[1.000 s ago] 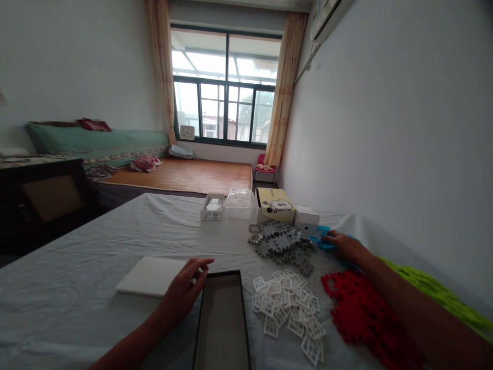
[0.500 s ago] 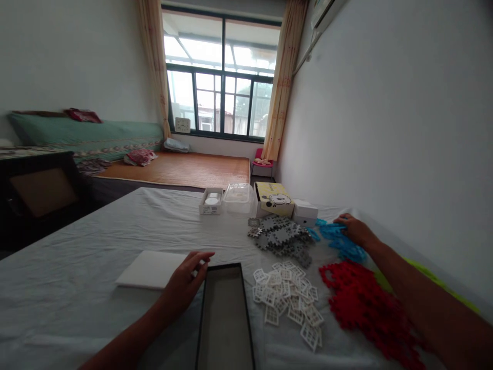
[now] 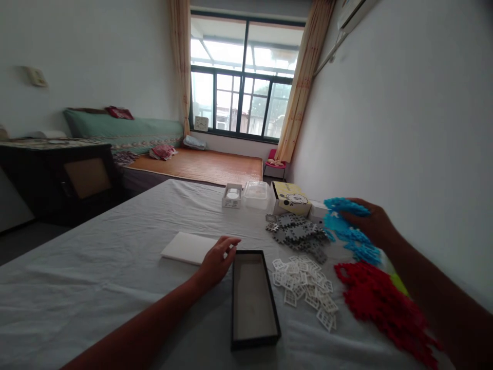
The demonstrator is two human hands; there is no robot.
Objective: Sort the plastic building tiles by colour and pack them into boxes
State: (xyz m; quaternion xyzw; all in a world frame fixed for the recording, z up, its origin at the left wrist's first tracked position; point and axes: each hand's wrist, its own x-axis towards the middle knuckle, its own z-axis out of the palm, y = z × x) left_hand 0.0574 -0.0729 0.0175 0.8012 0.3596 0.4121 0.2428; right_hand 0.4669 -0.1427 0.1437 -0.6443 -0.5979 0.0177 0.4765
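Observation:
My right hand (image 3: 373, 218) grips a cluster of blue toothed plastic building pieces (image 3: 341, 204), raised over the other blue pieces (image 3: 364, 247) on the table. My left hand (image 3: 219, 261) hovers by the far left corner of a long, shallow black-edged box (image 3: 254, 343), fingers stretched out and apart; whether its thumb touches the rim I cannot tell. The box stands with nothing visible inside. A flat white slab (image 3: 185, 248) lies just left of that hand. Right of the box spread many white window-grid pieces (image 3: 302, 280).
Grey toothed pieces (image 3: 295, 231) are heaped behind the white ones, red ones (image 3: 379, 303) at the right. A small white box (image 3: 231, 197), a clear plastic tub (image 3: 256, 196) and a yellow cartoon box (image 3: 291, 199) line the back. The wall borders the table's right side.
My right hand has closed on blue pieces and lifted them off their pile. My left hand stays beside the box. The whole view has shifted, so things appear further right.

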